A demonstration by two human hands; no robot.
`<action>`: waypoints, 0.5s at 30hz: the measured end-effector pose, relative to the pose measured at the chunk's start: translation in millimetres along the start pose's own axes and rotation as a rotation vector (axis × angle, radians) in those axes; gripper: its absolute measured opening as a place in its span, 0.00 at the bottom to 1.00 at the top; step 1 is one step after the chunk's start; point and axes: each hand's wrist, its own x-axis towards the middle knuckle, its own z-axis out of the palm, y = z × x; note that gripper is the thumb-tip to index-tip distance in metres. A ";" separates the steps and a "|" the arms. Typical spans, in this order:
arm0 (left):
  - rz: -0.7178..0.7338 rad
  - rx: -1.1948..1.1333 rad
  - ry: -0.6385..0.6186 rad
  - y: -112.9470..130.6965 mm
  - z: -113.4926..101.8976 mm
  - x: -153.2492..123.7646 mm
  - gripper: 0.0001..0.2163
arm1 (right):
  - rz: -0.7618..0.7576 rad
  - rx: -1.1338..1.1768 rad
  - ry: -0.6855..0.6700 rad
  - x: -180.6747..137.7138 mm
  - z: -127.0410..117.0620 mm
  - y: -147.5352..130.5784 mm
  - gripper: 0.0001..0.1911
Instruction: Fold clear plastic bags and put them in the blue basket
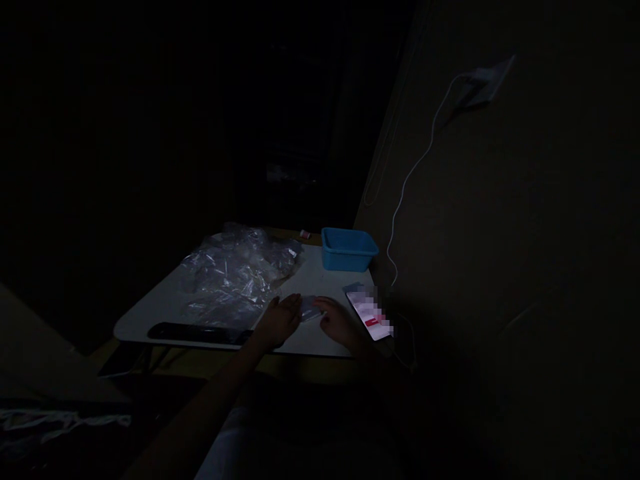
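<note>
In the dim head view, a small flat piece of clear plastic point(310, 308) lies on the white table between my hands. My left hand point(281, 321) rests at its left edge, fingers stretched out and lying flat. At the other edge is my right hand point(339, 321); its fingertips touch the plastic, with the thumb held apart from the bent fingers. A large crumpled heap of clear plastic point(240, 267) spreads over the table's left side, beyond my left hand. Fine detail of the fingers is lost in the dark.
The white tabletop point(317, 340) has a dark slot point(200, 332) along its near edge. A blue plastic basket point(349, 252) stands at the far right corner. A lit phone or tablet point(367, 313) lies right of my right hand. A white cable point(406, 180) hangs from the wall outlet.
</note>
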 end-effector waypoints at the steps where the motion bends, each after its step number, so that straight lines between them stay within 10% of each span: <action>1: -0.001 -0.003 0.001 -0.3 0.1 0.2 0.20 | -0.034 -0.044 -0.006 -1.3 0.8 0.3 0.28; 10: -0.024 -0.111 0.045 -2.8 0.0 0.4 0.20 | -0.041 -0.185 -0.010 5.5 -1.9 -14.6 0.13; 15: -0.116 -0.575 0.146 -10.4 -5.2 1.7 0.23 | 0.000 -0.142 0.046 8.0 -11.2 -20.6 0.11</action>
